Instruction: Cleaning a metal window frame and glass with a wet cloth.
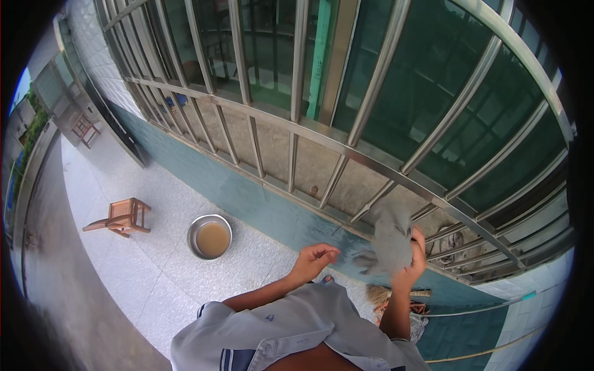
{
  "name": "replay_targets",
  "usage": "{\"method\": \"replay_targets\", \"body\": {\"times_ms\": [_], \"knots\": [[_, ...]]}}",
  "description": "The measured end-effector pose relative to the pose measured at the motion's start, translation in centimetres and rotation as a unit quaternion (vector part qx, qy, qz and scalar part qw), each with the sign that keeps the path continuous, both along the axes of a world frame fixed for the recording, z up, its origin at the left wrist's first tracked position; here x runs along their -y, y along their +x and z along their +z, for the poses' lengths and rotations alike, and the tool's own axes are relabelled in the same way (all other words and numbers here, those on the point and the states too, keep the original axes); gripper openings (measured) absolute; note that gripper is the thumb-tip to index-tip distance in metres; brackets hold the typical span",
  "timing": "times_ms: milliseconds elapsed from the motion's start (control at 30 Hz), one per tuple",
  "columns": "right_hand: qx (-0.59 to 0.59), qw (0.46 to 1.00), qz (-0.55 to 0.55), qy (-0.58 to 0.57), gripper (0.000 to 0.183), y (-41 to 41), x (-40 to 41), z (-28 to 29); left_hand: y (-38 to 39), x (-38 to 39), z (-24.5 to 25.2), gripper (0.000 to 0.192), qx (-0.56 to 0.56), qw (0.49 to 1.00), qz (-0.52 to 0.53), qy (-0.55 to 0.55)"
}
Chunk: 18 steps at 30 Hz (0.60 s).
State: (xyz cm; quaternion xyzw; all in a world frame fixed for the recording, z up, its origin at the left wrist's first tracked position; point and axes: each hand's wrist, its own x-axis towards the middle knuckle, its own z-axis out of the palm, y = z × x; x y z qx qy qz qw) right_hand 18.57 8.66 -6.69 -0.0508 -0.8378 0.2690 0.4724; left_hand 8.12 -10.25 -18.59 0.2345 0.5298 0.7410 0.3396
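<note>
My right hand grips a wet-looking grey cloth, which is blurred and hangs beside the lower rail of the metal window bars. To its left, my left hand is raised with its fingers curled; nothing shows in it, though whether the fingers touch is hard to tell. Behind both hands runs the teal tiled wall, with darker wet-looking marks near the cloth. On the floor to the left stands a metal basin holding cloudy brown water.
A small wooden chair stands left of the basin, and another chair is farther off by an open door. A straw broom lies near my right forearm. Thin lines or poles cross at the lower right.
</note>
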Motion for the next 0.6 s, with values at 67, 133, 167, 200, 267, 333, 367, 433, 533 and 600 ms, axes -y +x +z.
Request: {"method": "replay_targets", "body": {"times_ms": [67, 133, 167, 200, 267, 333, 367, 433, 533, 600], "knots": [[-0.006, 0.988, 0.094, -0.120, 0.030, 0.5, 0.4, -0.6, -0.1, -0.3, 0.3, 0.028, 0.006, 0.999, 0.013, 0.037], [-0.048, 0.945, 0.109, -0.306, 0.038, 1.4, 0.6, -1.3, -0.2, -0.3, 2.5, 0.045, 0.070, 0.992, -0.030, 0.103], [-0.045, 0.945, 0.110, -0.304, 0.038, 1.7, 0.8, -1.8, 0.2, -0.4, 2.3, 0.045, 0.071, 0.992, -0.029, 0.105], [0.023, 0.949, 0.148, -0.276, 0.037, 1.8, 1.3, -2.3, 0.7, -0.6, 2.3, 0.050, 0.122, 0.977, -0.071, 0.160], [0.160, 0.938, 0.218, -0.215, 0.037, 1.5, 2.7, -3.5, 1.0, -0.5, 1.8, 0.056, 0.171, 0.955, -0.113, 0.214], [0.227, 0.923, 0.253, -0.183, 0.037, 0.7, 4.2, -3.9, 0.7, 0.1, 0.8, 0.058, 0.290, 0.946, -0.119, 0.088], [0.222, 0.944, 0.217, -0.111, 0.033, 0.1, 5.1, -3.9, 0.7, 0.2, 0.4, 0.058, 0.290, 0.946, -0.117, 0.088], [0.213, 0.959, 0.180, -0.039, 0.030, -0.2, 5.5, -4.4, 0.2, 0.5, 0.1, 0.054, 0.309, 0.940, 0.011, 0.144], [0.191, 0.812, 0.195, -0.516, 0.032, 2.0, 4.8, -5.9, -1.0, 1.8, 1.6, 0.058, 0.194, 0.968, 0.060, 0.144], [0.070, 0.773, 0.273, -0.568, 0.035, 2.9, 3.7, -6.7, -1.3, 2.6, 2.6, 0.058, 0.147, 0.974, 0.065, 0.157]]}}
